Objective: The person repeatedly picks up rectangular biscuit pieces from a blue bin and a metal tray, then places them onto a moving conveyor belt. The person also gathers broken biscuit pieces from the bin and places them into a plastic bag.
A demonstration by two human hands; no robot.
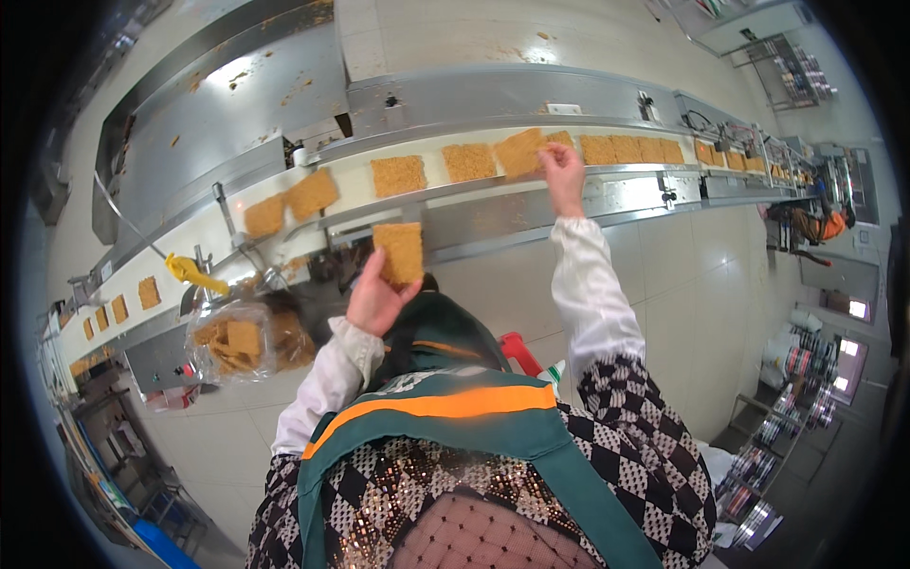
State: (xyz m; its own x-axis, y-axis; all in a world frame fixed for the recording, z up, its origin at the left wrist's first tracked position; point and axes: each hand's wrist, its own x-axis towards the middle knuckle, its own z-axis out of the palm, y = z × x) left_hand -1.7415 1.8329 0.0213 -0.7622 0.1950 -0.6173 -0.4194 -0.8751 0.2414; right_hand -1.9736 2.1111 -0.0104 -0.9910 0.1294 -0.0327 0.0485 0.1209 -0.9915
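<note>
My left hand [380, 295] holds a square, golden-brown slab of food [399, 252] by its lower edge, in front of the near rail of a conveyor belt. Over the belt, my right hand [563, 174] pinches the right edge of a second slab [520, 153], which is slightly blurred. Behind my fingers a further slab [559, 138] partly shows. Two single slabs lie to the left on the white belt [350, 181], and farther left two more touch or overlap. Right of my right hand, several slabs [625, 150] lie edge to edge in a row.
A clear plastic bag [231, 341] of slab pieces stands near the belt at left, below a yellow-handled tool [195, 274]. Metal rails edge the belt. Beyond it is a crumb-strewn steel surface [234, 92]. A person in orange [828, 226] is far right, near the conveyor's far end.
</note>
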